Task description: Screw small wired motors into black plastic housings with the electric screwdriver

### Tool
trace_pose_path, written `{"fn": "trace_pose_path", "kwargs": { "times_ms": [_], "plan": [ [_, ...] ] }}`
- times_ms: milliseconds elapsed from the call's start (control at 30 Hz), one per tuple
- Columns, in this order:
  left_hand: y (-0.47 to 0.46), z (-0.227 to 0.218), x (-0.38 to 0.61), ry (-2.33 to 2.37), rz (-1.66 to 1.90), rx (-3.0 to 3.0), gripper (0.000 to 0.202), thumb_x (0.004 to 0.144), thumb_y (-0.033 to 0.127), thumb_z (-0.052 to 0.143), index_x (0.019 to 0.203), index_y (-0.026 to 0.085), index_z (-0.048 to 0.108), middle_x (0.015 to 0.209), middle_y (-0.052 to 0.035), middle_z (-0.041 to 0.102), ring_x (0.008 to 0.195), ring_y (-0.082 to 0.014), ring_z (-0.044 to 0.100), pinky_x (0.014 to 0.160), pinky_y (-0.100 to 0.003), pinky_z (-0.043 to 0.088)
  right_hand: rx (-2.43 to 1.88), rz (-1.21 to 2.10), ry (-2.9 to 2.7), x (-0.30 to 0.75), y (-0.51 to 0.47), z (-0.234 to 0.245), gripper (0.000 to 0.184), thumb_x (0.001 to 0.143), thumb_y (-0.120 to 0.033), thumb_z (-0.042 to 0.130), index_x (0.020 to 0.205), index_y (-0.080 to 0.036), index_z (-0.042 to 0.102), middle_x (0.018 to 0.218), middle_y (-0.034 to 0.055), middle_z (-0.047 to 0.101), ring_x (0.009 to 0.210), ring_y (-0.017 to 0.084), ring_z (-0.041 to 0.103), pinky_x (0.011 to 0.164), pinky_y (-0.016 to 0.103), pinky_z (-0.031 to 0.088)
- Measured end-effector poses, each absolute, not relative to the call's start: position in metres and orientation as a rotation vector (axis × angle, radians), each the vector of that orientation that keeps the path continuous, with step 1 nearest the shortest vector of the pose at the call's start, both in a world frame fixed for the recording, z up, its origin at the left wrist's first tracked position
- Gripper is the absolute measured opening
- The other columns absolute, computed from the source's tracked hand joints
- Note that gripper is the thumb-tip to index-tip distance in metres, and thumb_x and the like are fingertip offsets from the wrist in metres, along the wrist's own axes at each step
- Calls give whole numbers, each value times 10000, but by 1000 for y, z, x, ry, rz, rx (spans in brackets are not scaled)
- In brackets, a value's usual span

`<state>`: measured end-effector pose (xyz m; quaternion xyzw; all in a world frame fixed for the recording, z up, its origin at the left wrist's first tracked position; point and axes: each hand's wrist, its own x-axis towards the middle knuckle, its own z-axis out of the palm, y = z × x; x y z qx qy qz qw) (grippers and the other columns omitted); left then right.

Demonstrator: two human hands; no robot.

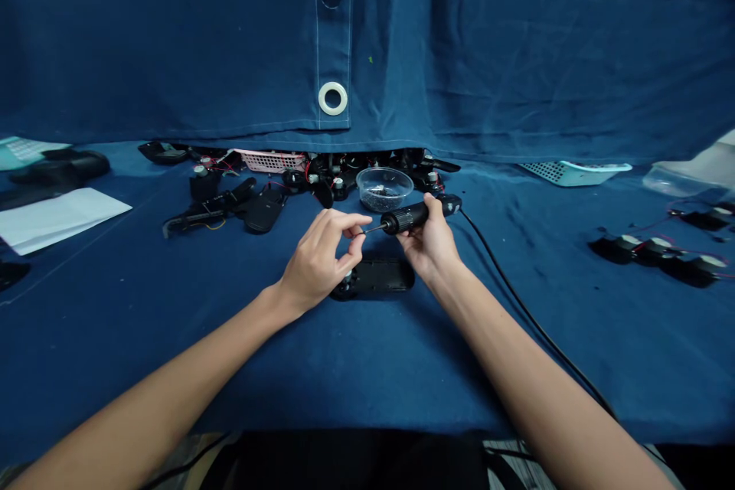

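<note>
My right hand (pixel 429 243) grips a black corded electric screwdriver (pixel 414 216), held nearly level with its thin bit pointing left. At the bit's tip, the thumb and forefinger of my left hand (pixel 321 256) are pinched together; whatever they hold is too small to make out. Beneath both hands lies a flat black plastic part (pixel 376 277) on the blue cloth. Just behind the screwdriver stands a clear plastic bowl (pixel 384 188) with small dark pieces in it.
The screwdriver's black cable (pixel 534 321) runs right and toward me. Black parts with red wires (pixel 241 203) lie at the back, several black motor units (pixel 660 254) at right, white paper (pixel 54 218) at left. A blue curtain (pixel 459 38) hangs behind.
</note>
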<state>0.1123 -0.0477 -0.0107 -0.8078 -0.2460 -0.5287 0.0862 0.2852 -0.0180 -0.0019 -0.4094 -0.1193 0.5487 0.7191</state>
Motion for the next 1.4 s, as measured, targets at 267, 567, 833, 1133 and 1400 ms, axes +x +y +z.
{"fn": "trace_pose_path", "kwargs": {
  "times_ms": [267, 567, 833, 1133, 1400],
  "plan": [
    [-48, -10, 112, -716, -1574, -2391, 330, 824, 14, 555, 1129, 132, 514, 870, -23, 594, 801, -112, 559, 775, -277, 492, -909, 1226, -262, 284, -19, -1, 227, 828, -359, 610, 736, -171, 519, 550, -40, 519, 502, 87, 469, 410, 198, 351],
    [-48, -10, 112, -731, -1528, -2416, 336, 830, 17, 538, 1140, 144, 509, 864, -20, 578, 803, -119, 547, 767, -287, 487, -930, 1211, -275, 283, -19, -2, 232, 817, -383, 613, 766, -168, 543, 592, -30, 536, 530, 94, 480, 435, 204, 362],
    [-47, -12, 111, -760, -1493, -2449, 378, 825, 30, 528, 1178, 155, 484, 844, -16, 551, 792, -132, 537, 761, -305, 479, -939, 1233, -264, 283, -19, -2, 235, 822, -372, 604, 730, -174, 519, 557, -40, 505, 500, 85, 451, 409, 192, 342],
    [-47, -11, 111, -757, -1519, -2414, 387, 818, 26, 534, 1177, 163, 481, 851, -13, 565, 795, -131, 539, 777, -303, 475, -941, 1223, -278, 284, -18, -4, 235, 806, -387, 610, 750, -176, 524, 576, -37, 510, 513, 83, 452, 423, 196, 352],
    [-48, -11, 111, -768, -1510, -2428, 391, 826, 35, 519, 1188, 175, 470, 846, -12, 561, 786, -137, 537, 766, -310, 474, -961, 1213, -273, 283, -19, -4, 228, 801, -387, 610, 754, -183, 520, 586, -34, 499, 536, 93, 457, 441, 202, 359]
  ]
}}
